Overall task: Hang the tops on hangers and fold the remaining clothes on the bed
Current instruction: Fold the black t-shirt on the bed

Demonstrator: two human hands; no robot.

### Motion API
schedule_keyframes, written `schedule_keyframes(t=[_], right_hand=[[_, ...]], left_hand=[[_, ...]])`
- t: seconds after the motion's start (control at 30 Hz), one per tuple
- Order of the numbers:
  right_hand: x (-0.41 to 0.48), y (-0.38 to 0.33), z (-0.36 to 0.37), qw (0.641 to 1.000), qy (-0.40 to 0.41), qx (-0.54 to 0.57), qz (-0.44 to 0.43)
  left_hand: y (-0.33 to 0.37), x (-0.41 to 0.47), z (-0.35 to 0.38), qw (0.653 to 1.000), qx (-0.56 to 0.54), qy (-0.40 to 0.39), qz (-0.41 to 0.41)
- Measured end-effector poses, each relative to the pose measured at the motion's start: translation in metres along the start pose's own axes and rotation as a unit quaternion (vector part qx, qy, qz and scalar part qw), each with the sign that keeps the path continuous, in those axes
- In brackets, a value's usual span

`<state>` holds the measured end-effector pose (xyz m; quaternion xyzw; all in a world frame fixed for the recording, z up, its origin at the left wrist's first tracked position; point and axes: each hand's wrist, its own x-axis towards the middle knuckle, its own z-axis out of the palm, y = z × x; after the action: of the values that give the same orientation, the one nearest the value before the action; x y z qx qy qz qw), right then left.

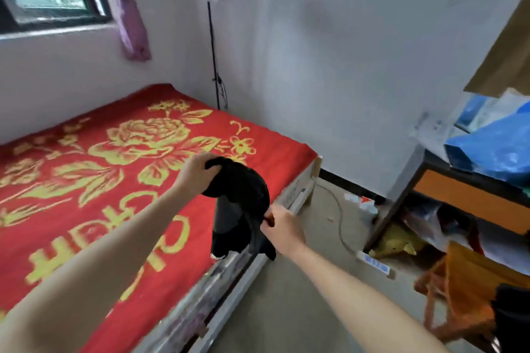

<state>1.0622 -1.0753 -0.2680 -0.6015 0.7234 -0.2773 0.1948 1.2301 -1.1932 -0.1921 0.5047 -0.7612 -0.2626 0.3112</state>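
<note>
black garment (241,203) hangs bunched in the air over the bed's near edge, right hand (282,228) pinching its lower part, left hand (196,175) gripping the top, likely to shake it open; beyond lies the red bed (86,169).

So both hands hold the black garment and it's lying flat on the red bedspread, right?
Not flat. The left hand and right hand both hold the black garment, but it hangs bunched in the air above the edge of the red bedspread, per the head view.
</note>
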Motion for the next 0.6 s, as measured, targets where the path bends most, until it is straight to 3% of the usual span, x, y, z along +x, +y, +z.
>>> schedule_keyframes(t=[0.2,0.37,0.47,0.6], right_hand=[[0.060,-0.111,0.070,0.990,-0.101,0.032,-0.088],[0.116,-0.181,0.097,0.979,-0.089,0.180,-0.020],[0.149,-0.209,0.109,0.977,-0.108,0.186,-0.005],[0.180,-0.260,0.136,0.954,-0.218,0.195,-0.068]], left_hand=[[-0.062,0.036,-0.117,0.997,0.033,0.054,0.036],[-0.115,0.055,-0.202,0.995,0.064,0.065,0.048],[-0.134,0.052,-0.242,0.998,0.045,0.046,0.015],[-0.158,0.033,-0.287,0.999,0.028,0.003,-0.043]])
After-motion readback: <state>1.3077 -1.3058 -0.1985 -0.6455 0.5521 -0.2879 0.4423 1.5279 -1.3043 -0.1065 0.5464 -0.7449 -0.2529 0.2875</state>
